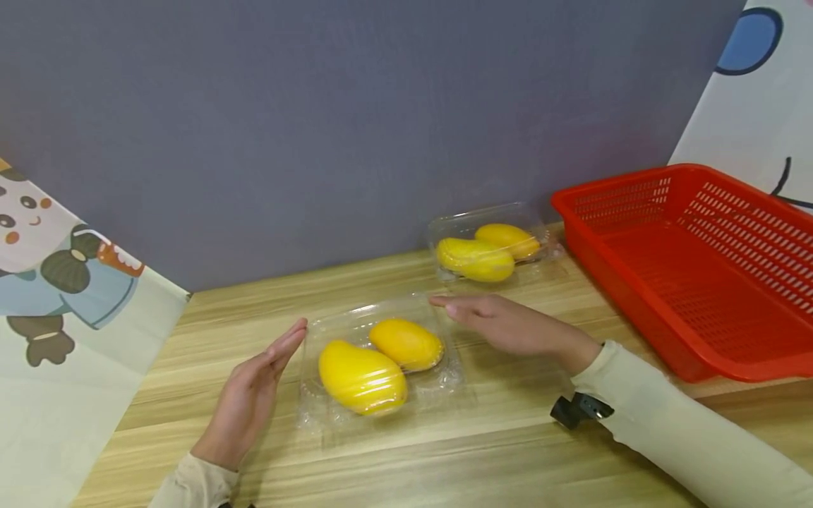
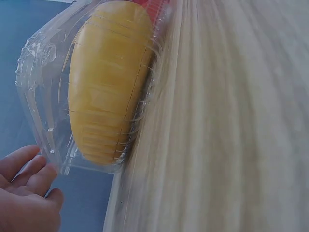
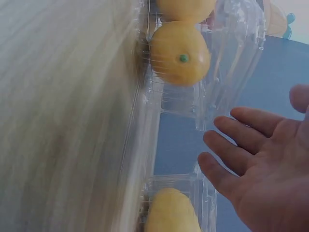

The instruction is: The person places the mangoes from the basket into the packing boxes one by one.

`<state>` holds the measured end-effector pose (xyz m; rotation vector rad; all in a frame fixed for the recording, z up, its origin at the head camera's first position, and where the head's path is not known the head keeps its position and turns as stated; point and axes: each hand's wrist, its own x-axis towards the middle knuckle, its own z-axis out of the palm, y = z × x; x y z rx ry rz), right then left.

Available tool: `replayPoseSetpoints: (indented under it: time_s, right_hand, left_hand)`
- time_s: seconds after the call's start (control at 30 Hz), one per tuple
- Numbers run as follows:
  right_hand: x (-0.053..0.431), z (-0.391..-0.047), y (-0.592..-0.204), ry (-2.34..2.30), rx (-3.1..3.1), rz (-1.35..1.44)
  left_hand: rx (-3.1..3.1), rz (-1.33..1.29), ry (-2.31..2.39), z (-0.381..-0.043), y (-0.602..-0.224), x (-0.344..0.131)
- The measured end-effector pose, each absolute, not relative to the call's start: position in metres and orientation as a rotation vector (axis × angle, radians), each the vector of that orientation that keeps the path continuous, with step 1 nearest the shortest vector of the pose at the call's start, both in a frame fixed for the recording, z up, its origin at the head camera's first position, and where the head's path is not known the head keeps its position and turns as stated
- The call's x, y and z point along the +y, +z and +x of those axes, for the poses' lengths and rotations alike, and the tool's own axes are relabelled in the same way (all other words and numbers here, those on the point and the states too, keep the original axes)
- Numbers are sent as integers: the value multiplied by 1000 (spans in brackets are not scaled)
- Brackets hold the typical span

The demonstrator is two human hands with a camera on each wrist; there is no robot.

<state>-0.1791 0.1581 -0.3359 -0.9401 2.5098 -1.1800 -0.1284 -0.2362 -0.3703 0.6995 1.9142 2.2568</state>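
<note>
A clear plastic clamshell box (image 1: 447, 377) with two yellow mangoes inside, a larger mango (image 1: 362, 381) and a smaller one (image 1: 406, 343), rests on the wooden table. Along its left side my left hand (image 1: 248, 395) is held with fingers straight, fingertips right by the far left corner. My right hand (image 1: 508, 324) is on the other side, fingers extended toward the far right corner. In the left wrist view, fingertips (image 2: 29, 164) are close to the box's clear wall (image 2: 41, 72). The right wrist view shows an empty palm (image 3: 270, 169) with spread fingers beside the box (image 3: 236, 53).
Behind and to the right, a second clear box (image 1: 470, 215) with two mangoes stands against the grey panel (image 1: 317, 141). A red plastic basket (image 1: 635, 310) with slotted sides sits at the right. A cartoon-printed wall (image 1: 38, 409) borders the left.
</note>
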Motion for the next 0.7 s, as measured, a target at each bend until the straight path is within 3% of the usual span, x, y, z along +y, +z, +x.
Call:
replayPoseSetpoints:
  time_s: [0.13, 0.27, 0.53, 0.7]
  right_hand:
    - [156, -177, -336, -1043, 2574, -959]
    - [155, -171, -333, -867, 2610, -1026]
    - [152, -155, -324, -802, 2596, -1061]
    - [149, -149, -325, -716, 2623, -1032]
  left_hand:
    - [2125, 564, 2097, -125, -366, -234]
    - [2516, 543, 1602, -117, -357, -229]
    - [2818, 693, 1083, -105, -344, -216]
    - [2879, 1016, 844, -99, -347, -213]
